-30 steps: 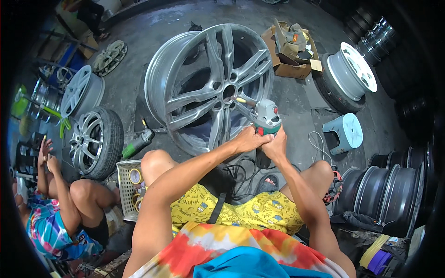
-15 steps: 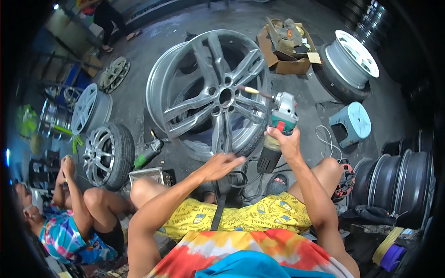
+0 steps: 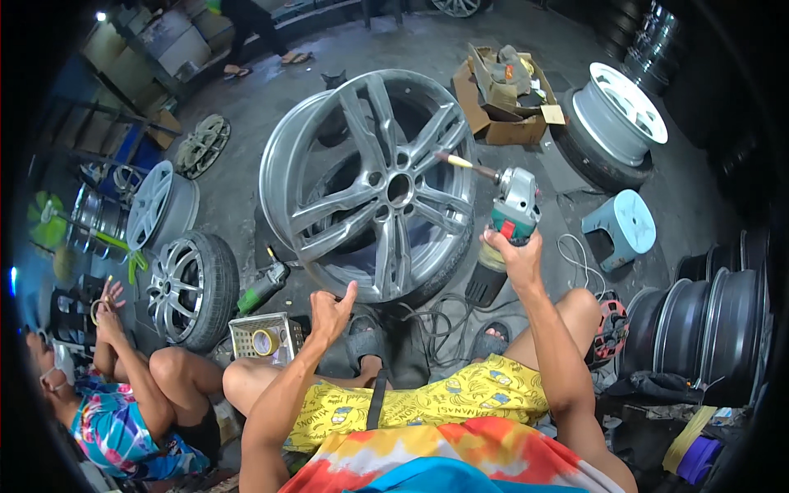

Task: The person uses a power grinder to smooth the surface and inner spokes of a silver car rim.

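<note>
A large bare-metal alloy wheel [image 3: 337, 204] with paired spokes stands tilted in front of me, propped on a dark tyre. My right hand [image 3: 516, 255] is wrapped round a green and grey angle grinder [image 3: 518, 200], held at the wheel's right side. From the grinder's head a thin pale-yellow bit [image 3: 458, 161] with a brown tip points left over the wheel's face; I cannot tell if it touches. Below the wheel's lower rim, my left hand [image 3: 329, 319] is apart from it, fingers curled and thumb raised, with nothing visible in it.
Left of me lie a second green grinder [image 3: 265, 289], a basket [image 3: 283, 327] with a tape roll, and a tyred wheel [image 3: 177, 283]. A person [image 3: 136, 394] sits close by. Rightward are a blue stool [image 3: 631, 222], a cardboard box [image 3: 509, 130] and stacked rims [image 3: 723, 329]. Cables [image 3: 444, 329] trail near my feet.
My left hand has drawn away from the wheel's lower rim, down and left, and its thumb is now up. The grinder has shifted slightly right. The seated person's hands have opened somewhat.
</note>
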A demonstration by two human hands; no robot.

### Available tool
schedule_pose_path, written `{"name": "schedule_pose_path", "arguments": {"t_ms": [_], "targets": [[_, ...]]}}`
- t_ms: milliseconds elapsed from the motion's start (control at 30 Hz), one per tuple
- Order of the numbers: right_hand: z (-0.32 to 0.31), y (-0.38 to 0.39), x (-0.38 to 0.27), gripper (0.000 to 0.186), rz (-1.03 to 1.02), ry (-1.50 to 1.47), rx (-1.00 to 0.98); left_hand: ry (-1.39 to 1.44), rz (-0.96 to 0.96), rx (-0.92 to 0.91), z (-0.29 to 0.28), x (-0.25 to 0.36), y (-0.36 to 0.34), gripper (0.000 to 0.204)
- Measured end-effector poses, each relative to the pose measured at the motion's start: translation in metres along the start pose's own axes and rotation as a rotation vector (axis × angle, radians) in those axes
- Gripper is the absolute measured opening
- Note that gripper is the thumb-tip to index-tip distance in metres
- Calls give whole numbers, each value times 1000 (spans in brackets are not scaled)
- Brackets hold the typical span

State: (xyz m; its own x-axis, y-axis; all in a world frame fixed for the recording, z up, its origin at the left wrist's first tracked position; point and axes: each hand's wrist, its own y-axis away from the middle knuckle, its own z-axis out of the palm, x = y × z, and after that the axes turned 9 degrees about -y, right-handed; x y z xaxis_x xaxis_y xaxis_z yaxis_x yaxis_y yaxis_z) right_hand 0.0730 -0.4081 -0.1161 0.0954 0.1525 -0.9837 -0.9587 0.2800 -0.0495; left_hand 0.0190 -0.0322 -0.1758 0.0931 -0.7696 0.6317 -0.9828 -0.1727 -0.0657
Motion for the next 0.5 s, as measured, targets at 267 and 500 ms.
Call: {"name": "schedule_pose_path", "arguments": {"t_ms": [267, 500], "targets": [[5, 4, 3, 28, -37, 56, -86, -29, 126, -76, -28, 2, -12, 47], [1, -3, -16, 29, 69, -131, -68, -223, 222, 75, -78, 21, -54, 53]]}}
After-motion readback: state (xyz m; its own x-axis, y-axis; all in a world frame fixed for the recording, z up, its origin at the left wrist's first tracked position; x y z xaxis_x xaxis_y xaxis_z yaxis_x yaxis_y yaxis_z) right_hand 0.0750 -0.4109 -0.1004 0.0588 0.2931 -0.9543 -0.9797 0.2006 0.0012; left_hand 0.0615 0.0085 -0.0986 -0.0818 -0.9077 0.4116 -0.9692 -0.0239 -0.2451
